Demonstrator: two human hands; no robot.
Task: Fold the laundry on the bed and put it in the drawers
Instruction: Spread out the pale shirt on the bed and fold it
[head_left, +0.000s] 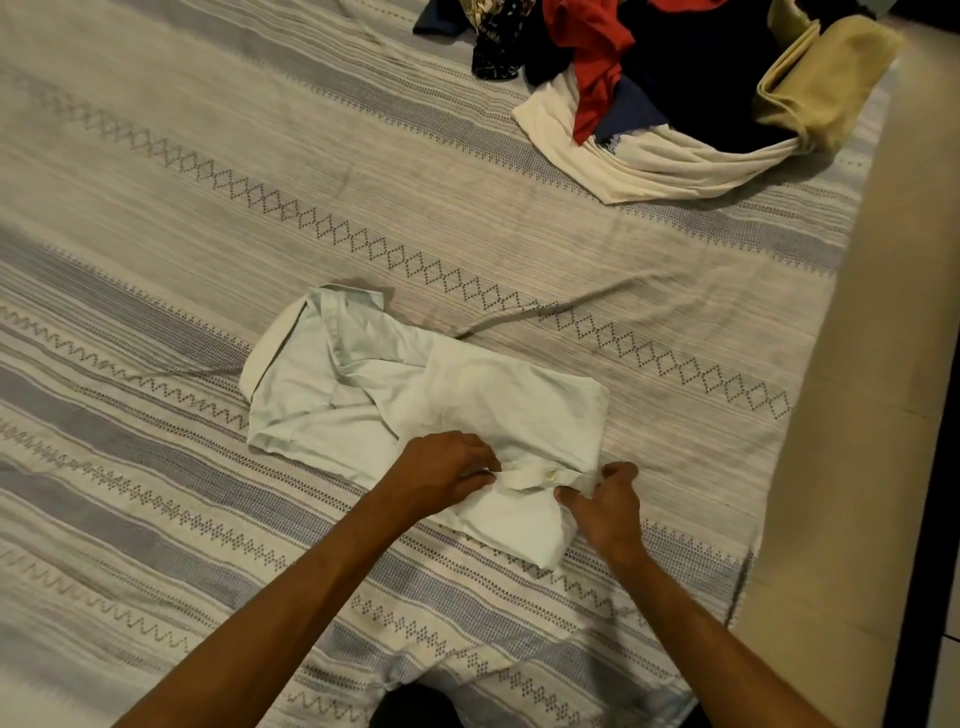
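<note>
One pale shirt (415, 395) on the bed (182, 208), near edge pinched by my left hand (441, 470) and right hand (605, 506); one unfolded pile (649, 78) far right.

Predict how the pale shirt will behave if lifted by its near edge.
The shirt looks thin and creased, so it would probably droop. Its loose folds would likely fall open. Both hands, left hand and right hand, pinch it easily, suggesting it is light.
</note>
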